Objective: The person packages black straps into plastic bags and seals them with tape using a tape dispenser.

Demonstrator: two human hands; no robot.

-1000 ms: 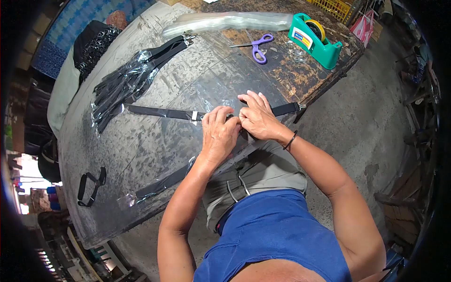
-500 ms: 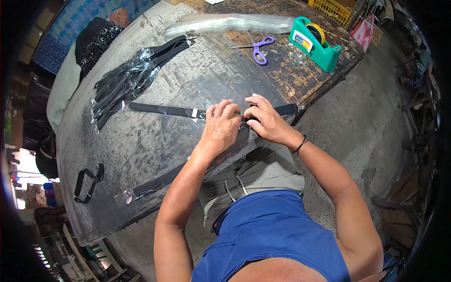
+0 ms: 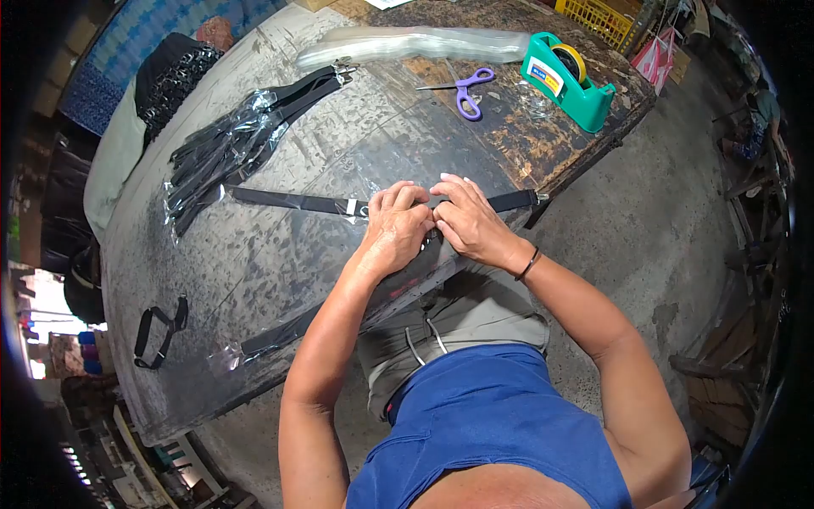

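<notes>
A black elastic strap (image 3: 292,200) stretches across the table in front of me, partly under clear plastic, with a white tag (image 3: 351,207) along it and a metal clip (image 3: 542,196) at its right end. My left hand (image 3: 395,222) is closed on the middle of the strap, fingers curled. Close against it, my right hand (image 3: 476,220) has its fingers bent and pinched on the same stretch. The fingertips and hands hide that part of the strap. Another black strap in a clear plastic sleeve (image 3: 284,332) lies along the near edge, partly behind my left forearm.
Bagged black straps (image 3: 246,136) are piled at the left. Beyond lie clear plastic sleeves (image 3: 415,44), purple-handled scissors (image 3: 465,92) and a green tape dispenser (image 3: 585,97). A looped black strap (image 3: 161,331) rests near the left edge. The table's right edge (image 3: 585,165) slopes close by.
My right hand has shifted slightly left, closing up against my left hand, and its fingers have drawn together over the strap. The strap stays in about the same place.
</notes>
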